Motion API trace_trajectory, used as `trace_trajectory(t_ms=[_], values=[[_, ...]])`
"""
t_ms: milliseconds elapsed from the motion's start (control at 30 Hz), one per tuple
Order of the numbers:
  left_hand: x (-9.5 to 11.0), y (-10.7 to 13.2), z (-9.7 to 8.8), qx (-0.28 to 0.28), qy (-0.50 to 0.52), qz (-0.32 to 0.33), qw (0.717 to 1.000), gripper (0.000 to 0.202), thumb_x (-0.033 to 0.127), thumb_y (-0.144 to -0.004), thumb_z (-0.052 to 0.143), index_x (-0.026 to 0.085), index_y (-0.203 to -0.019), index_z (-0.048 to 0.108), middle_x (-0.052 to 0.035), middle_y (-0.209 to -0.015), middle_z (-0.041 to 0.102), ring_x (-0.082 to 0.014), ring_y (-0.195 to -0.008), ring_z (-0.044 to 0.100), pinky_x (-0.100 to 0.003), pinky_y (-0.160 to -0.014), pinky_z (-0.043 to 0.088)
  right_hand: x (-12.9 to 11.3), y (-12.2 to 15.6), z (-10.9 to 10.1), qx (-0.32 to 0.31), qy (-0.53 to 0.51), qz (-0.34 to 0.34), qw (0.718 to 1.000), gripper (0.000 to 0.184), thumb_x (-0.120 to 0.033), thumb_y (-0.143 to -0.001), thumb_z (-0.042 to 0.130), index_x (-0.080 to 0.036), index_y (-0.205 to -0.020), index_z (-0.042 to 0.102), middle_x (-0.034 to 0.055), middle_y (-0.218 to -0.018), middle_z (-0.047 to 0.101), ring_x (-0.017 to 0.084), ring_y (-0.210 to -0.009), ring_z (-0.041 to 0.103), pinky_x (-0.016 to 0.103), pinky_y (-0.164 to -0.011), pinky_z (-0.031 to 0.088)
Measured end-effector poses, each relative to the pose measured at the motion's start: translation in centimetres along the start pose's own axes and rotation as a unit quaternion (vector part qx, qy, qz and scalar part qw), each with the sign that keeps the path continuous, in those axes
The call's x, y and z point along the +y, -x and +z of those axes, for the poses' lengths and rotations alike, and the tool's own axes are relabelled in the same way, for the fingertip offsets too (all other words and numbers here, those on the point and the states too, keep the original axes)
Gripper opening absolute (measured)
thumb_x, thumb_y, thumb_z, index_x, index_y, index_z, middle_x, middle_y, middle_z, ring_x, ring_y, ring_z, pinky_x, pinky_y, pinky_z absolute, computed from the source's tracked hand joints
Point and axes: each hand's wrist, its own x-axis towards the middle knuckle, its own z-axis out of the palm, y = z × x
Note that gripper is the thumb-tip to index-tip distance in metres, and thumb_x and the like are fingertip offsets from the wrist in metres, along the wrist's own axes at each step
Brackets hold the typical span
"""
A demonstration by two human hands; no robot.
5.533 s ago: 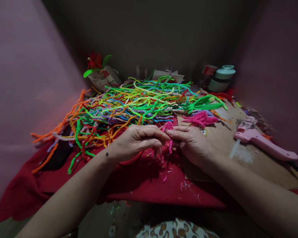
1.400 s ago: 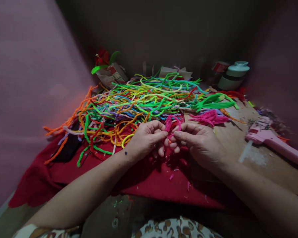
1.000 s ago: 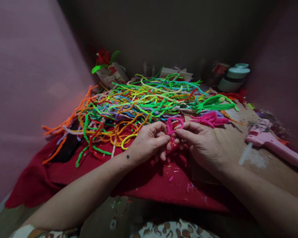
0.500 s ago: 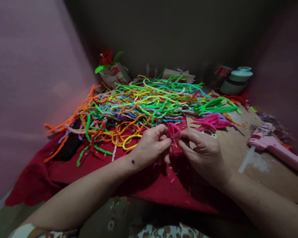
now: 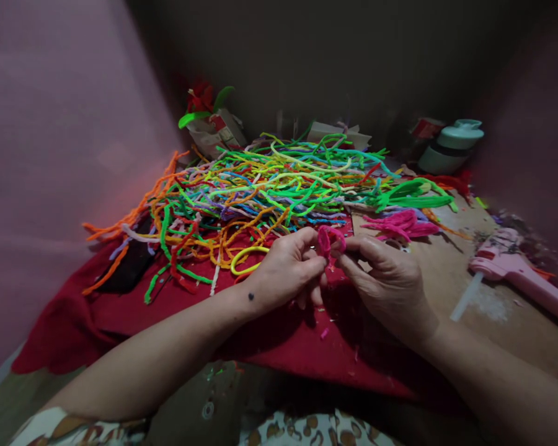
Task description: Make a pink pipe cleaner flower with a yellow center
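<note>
A bent loop of magenta pipe cleaner (image 5: pixel 324 240) is held between my two hands, above the red cloth. My left hand (image 5: pixel 292 263) pinches its left side between thumb and forefinger. On the other side, the fingertips of my right hand (image 5: pixel 384 275) grip the loop's right edge. More magenta pipe cleaners (image 5: pixel 402 224) lie bunched on the cardboard just beyond my right hand. Yellow-handled scissors (image 5: pixel 247 260), or a similar yellow loop, lie partly hidden behind my left wrist. A big tangle of multicoloured pipe cleaners (image 5: pixel 270 186) spreads beyond both hands.
To the right, a pink hot glue gun (image 5: pixel 506 263) with a glue stick rests on brown cardboard (image 5: pixel 474 337). A pale green jar (image 5: pixel 453 148) stands at the back right. Red cloth (image 5: pixel 279 353) covers the table. A dark flat object (image 5: pixel 128 269) lies at the left.
The magenta loop has turned and widened between my fingers, with its right side drawn slightly rightward. Both hands stay close together, and the camera view has shifted slightly.
</note>
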Motion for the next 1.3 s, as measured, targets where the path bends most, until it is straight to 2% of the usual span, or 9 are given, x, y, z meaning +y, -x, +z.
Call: trace_trajectory(t_ms=[133, 267, 467, 667, 833, 933, 1100, 1200, 1300], values=[[-0.1, 0.0, 0.1, 0.003, -0.011, 0.008, 1.000, 0.009, 0.018, -0.080, 0.048, 0.019, -0.087, 0.044, 0.0055, -0.054, 0.057, -0.0100, -0.037, 0.056, -0.015, -0.030, 0.039, -0.1, -0.1, 0.0, -0.017, 0.054, -0.061, 0.997, 0.014, -0.012, -0.082, 0.049, -0.020, -0.082, 0.060, 0.0019, -0.067, 0.060, 0.013, -0.062, 0.056, 0.025, -0.060, 0.042], [-0.4, -0.1, 0.1, 0.006, -0.036, 0.017, 0.999, 0.006, 0.018, -0.081, 0.045, 0.020, -0.086, 0.042, 0.0059, -0.050, 0.055, -0.0107, -0.036, 0.055, -0.015, -0.029, 0.038, -0.2, -0.2, 0.0, -0.046, 0.073, -0.071, 0.994, 0.014, -0.012, -0.082, 0.049, -0.019, -0.076, 0.059, 0.0015, -0.064, 0.058, 0.012, -0.057, 0.052, 0.024, -0.056, 0.039], [-0.2, -0.1, -0.2, 0.020, -0.056, 0.018, 0.998, 0.007, 0.018, -0.083, 0.041, 0.018, -0.090, 0.043, 0.0029, -0.048, 0.058, -0.0109, -0.034, 0.053, -0.017, -0.033, 0.041, -0.4, -0.6, -0.5, -0.079, -0.009, 0.040, 0.996, 0.013, -0.017, -0.082, 0.053, -0.019, -0.072, 0.061, -0.0004, -0.062, 0.058, 0.012, -0.057, 0.053, 0.023, -0.056, 0.040], [-0.1, 0.0, 0.0, 0.002, -0.014, 0.023, 1.000, 0.011, 0.018, -0.084, 0.041, 0.018, -0.094, 0.044, 0.0022, -0.050, 0.059, -0.0125, -0.039, 0.057, -0.018, -0.036, 0.043, -0.3, -0.1, -0.4, -0.012, -0.031, 0.065, 0.997, 0.009, -0.020, -0.081, 0.056, -0.017, -0.077, 0.063, -0.0002, -0.065, 0.060, 0.011, -0.057, 0.053, 0.023, -0.057, 0.041], [-0.3, -0.1, 0.1, 0.010, -0.026, 0.011, 1.000, 0.011, 0.015, -0.085, 0.036, 0.016, -0.088, 0.046, -0.0007, -0.056, 0.062, -0.0124, -0.042, 0.060, -0.020, -0.040, 0.046, -0.1, -0.1, -0.3, -0.046, -0.009, 0.085, 0.995, 0.015, -0.019, -0.082, 0.054, -0.017, -0.070, 0.062, 0.0001, -0.061, 0.058, 0.012, -0.057, 0.051, 0.024, -0.057, 0.039], [0.0, -0.2, 0.0, 0.019, -0.019, -0.010, 1.000, 0.011, 0.014, -0.085, 0.037, 0.015, -0.086, 0.048, -0.0011, -0.054, 0.063, -0.0120, -0.040, 0.059, -0.018, -0.039, 0.045, -0.1, -0.4, -0.2, -0.064, -0.044, 0.122, 0.989, 0.017, -0.022, -0.082, 0.052, -0.018, -0.068, 0.062, 0.0002, -0.061, 0.058, 0.012, -0.057, 0.050, 0.025, -0.057, 0.038], [0.3, -0.6, -0.4, 0.014, 0.039, -0.046, 0.998, 0.005, 0.017, -0.083, 0.043, 0.014, -0.081, 0.046, -0.0021, -0.051, 0.064, -0.0116, -0.035, 0.057, -0.017, -0.035, 0.042, -0.2, -1.3, -0.3, -0.056, -0.149, 0.218, 0.963, 0.015, -0.028, -0.075, 0.061, -0.017, -0.066, 0.059, -0.0001, -0.061, 0.056, 0.013, -0.057, 0.051, 0.026, -0.056, 0.040], [0.3, -0.6, -0.4, 0.012, 0.053, -0.042, 0.998, 0.006, 0.018, -0.082, 0.045, 0.014, -0.078, 0.045, -0.0017, -0.050, 0.063, -0.0107, -0.034, 0.056, -0.016, -0.034, 0.041, -0.1, -1.6, -0.4, -0.068, -0.317, 0.266, 0.908, 0.016, -0.031, -0.073, 0.065, -0.019, -0.083, 0.059, -0.0014, -0.071, 0.059, 0.012, -0.058, 0.055, 0.026, -0.057, 0.043], [0.3, -0.5, -0.2, -0.009, 0.040, -0.058, 0.997, 0.009, 0.021, -0.082, 0.047, 0.015, -0.076, 0.045, -0.0012, -0.048, 0.062, -0.0093, -0.031, 0.052, -0.015, -0.032, 0.038, 0.5, -1.6, -0.2, -0.099, -0.400, 0.297, 0.862, 0.016, -0.032, -0.075, 0.064, -0.017, -0.078, 0.060, -0.0012, -0.066, 0.058, 0.011, -0.054, 0.054, 0.025, -0.053, 0.041]])
